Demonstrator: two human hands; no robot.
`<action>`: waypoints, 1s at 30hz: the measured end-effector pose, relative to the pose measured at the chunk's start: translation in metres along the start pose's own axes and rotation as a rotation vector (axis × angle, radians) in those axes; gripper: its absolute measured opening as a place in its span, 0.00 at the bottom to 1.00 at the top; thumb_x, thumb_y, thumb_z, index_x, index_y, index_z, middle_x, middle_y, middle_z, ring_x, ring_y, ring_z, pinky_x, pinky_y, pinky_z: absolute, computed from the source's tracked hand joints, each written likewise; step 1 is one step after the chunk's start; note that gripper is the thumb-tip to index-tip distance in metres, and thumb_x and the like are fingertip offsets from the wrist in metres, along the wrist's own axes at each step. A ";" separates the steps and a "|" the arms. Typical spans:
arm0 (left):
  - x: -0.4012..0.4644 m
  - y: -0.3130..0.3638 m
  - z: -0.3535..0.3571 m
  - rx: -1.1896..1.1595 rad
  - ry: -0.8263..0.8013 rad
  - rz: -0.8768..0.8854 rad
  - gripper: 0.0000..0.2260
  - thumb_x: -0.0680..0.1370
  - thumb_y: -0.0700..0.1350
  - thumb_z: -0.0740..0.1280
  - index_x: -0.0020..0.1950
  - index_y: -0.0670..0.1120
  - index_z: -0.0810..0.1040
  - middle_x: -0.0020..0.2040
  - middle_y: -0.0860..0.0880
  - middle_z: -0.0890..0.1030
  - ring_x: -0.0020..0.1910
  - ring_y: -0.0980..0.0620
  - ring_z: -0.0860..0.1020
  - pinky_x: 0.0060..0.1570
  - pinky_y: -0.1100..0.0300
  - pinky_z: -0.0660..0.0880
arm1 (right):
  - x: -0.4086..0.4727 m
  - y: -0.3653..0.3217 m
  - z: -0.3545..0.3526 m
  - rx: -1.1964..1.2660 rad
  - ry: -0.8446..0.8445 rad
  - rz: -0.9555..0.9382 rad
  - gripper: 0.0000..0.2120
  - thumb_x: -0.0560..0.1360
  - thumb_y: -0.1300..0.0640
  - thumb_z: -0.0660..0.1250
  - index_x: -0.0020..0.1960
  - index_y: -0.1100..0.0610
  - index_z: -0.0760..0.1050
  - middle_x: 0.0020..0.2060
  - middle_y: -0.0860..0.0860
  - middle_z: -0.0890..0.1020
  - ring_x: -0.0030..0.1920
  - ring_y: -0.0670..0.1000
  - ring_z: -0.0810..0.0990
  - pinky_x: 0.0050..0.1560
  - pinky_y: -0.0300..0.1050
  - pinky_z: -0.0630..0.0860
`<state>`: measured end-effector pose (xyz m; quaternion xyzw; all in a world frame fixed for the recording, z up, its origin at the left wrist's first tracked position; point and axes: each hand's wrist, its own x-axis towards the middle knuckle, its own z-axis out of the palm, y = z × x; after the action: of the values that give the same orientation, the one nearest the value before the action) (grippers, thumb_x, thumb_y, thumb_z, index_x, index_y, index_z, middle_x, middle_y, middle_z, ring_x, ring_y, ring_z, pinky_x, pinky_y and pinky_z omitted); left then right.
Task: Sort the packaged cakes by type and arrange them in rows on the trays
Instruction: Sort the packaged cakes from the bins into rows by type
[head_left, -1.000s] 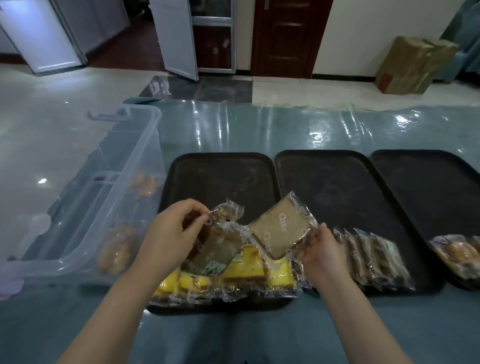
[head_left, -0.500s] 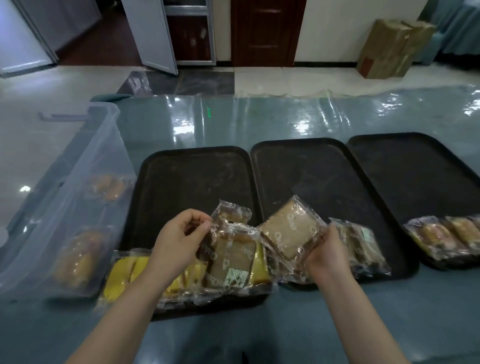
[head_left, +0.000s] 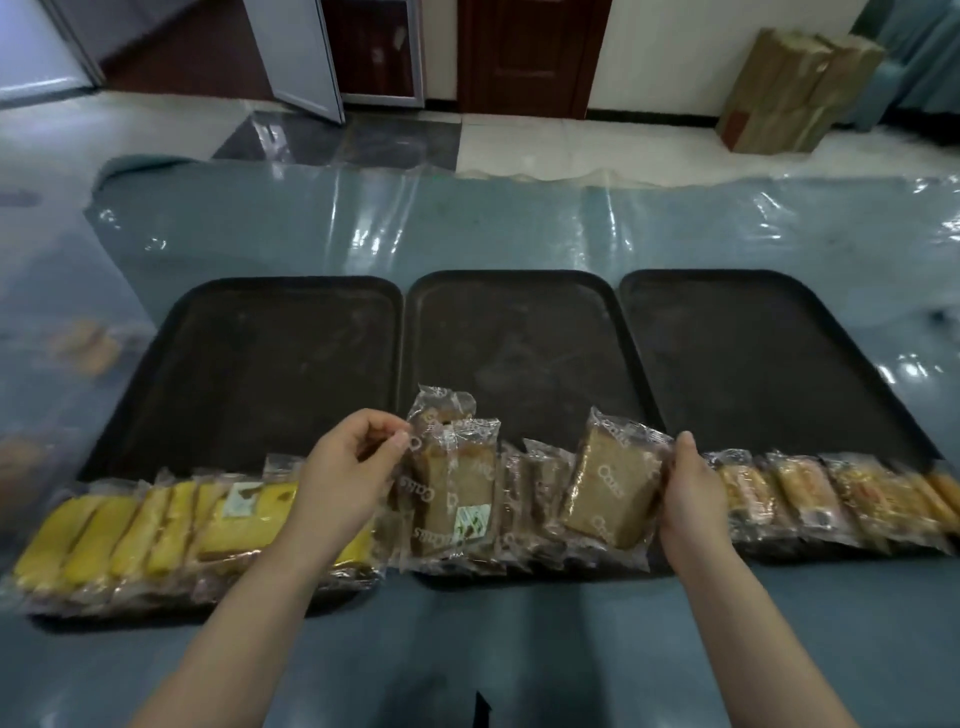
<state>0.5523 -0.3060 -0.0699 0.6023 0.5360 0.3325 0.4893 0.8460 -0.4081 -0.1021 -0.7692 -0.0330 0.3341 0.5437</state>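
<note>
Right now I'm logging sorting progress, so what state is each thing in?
left hand: pinching brown cake packets
right hand: holding a brown cake packet, tilted
left tray: yellow cakes along the near edge
right tray: orange cakes along the near edge

Beyond your table (head_left: 519, 228), which is covered in shiny clear plastic sheeting, the pale tiled floor (head_left: 571, 140) runs back to a white wall (head_left: 670, 47). Directly past the table's far edge you see a dark brown wooden door (head_left: 524, 52). To the left of that door stands a grey metal-framed door (head_left: 296, 52), swung open. To the right of the brown door, a stack of cardboard boxes (head_left: 789, 88) sits on the floor against the wall.
</note>
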 end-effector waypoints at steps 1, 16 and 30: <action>-0.002 0.002 0.010 0.003 -0.001 0.001 0.10 0.79 0.42 0.69 0.43 0.57 0.81 0.41 0.54 0.83 0.43 0.55 0.81 0.48 0.52 0.79 | 0.010 0.001 -0.008 -0.009 0.001 0.016 0.22 0.83 0.41 0.55 0.51 0.58 0.78 0.48 0.54 0.82 0.50 0.54 0.79 0.53 0.51 0.75; -0.017 0.012 0.093 -0.043 0.031 -0.071 0.05 0.79 0.42 0.68 0.47 0.51 0.82 0.42 0.55 0.83 0.42 0.60 0.80 0.46 0.58 0.75 | 0.071 0.035 -0.024 -0.444 -0.277 -0.101 0.31 0.82 0.45 0.59 0.79 0.59 0.56 0.74 0.57 0.68 0.72 0.58 0.68 0.66 0.50 0.67; -0.017 0.020 0.147 -0.110 -0.037 -0.106 0.03 0.79 0.41 0.68 0.49 0.48 0.81 0.39 0.55 0.80 0.33 0.64 0.75 0.38 0.65 0.70 | 0.044 0.046 -0.038 -0.534 -0.483 -0.471 0.22 0.80 0.56 0.64 0.74 0.51 0.66 0.70 0.45 0.72 0.69 0.43 0.69 0.68 0.39 0.66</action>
<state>0.6907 -0.3558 -0.0933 0.5513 0.5388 0.3239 0.5486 0.8871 -0.4393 -0.1555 -0.7539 -0.4196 0.3511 0.3637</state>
